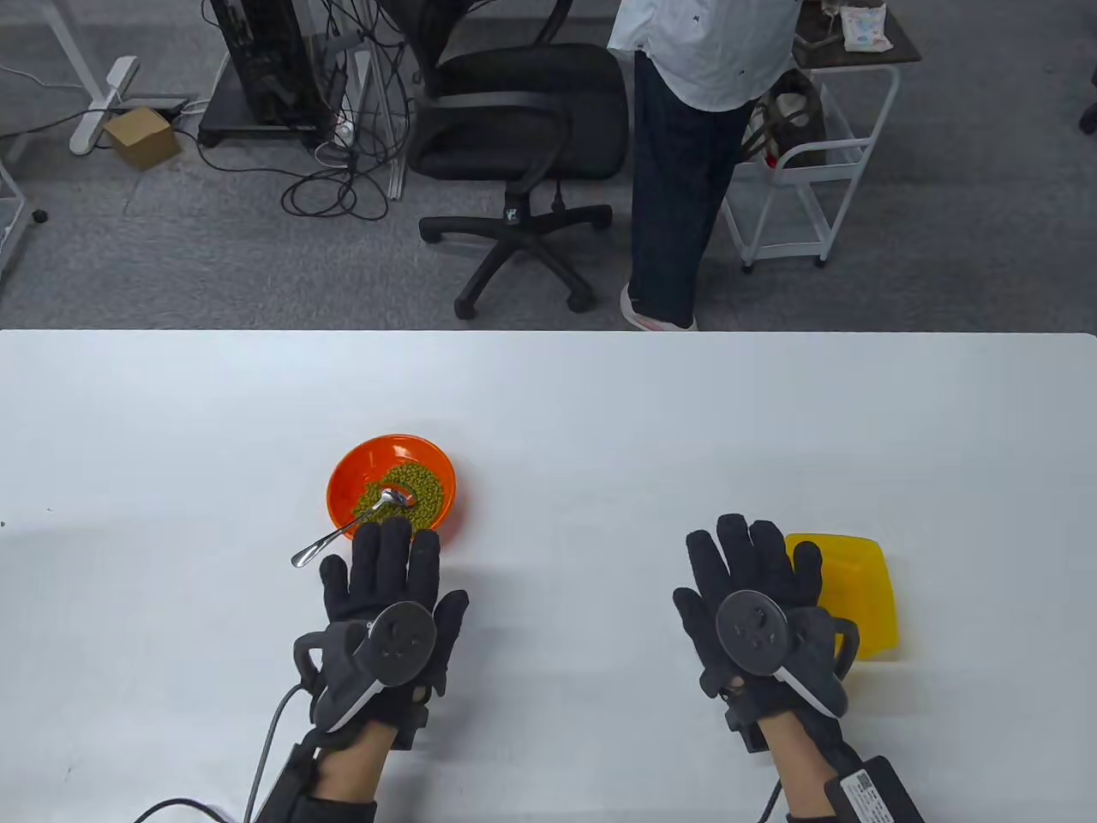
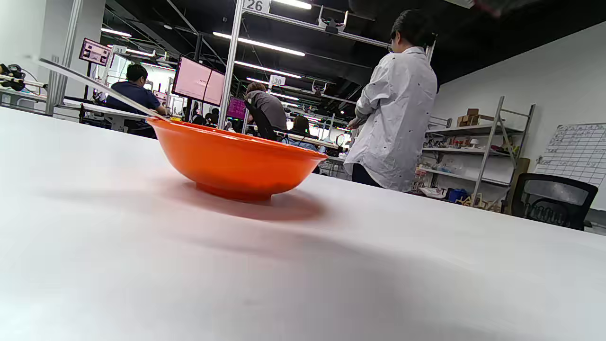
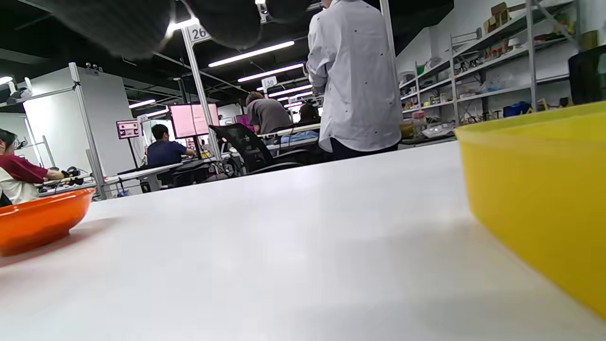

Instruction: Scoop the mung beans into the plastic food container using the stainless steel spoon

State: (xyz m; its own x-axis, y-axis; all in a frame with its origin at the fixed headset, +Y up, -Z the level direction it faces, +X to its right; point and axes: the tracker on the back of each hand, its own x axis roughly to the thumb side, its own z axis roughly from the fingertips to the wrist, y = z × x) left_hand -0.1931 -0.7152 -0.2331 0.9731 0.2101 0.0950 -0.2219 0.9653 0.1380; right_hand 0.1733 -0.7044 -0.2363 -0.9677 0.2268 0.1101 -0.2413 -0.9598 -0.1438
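An orange bowl [image 1: 353, 484] holds green mung beans [image 1: 422, 497] at the table's centre left. A stainless steel spoon [image 1: 343, 531] lies with its bowl in the beans and its handle sticking out over the near left rim. My left hand [image 1: 386, 591] lies flat and open on the table just in front of the bowl, holding nothing. My right hand [image 1: 754, 591] lies flat and open on the table, next to a yellow plastic container [image 1: 861, 591] on its right. In the left wrist view the bowl [image 2: 236, 161] and the spoon handle [image 2: 94, 87] show. The right wrist view shows the container's wall [image 3: 539, 189] and the bowl [image 3: 40, 222].
The white table [image 1: 600, 411] reaches the far edge, where a person in a white shirt [image 1: 703, 51] stands beside a black office chair [image 1: 523, 120]. A white cart [image 1: 814, 171] stands behind them on the grey floor.
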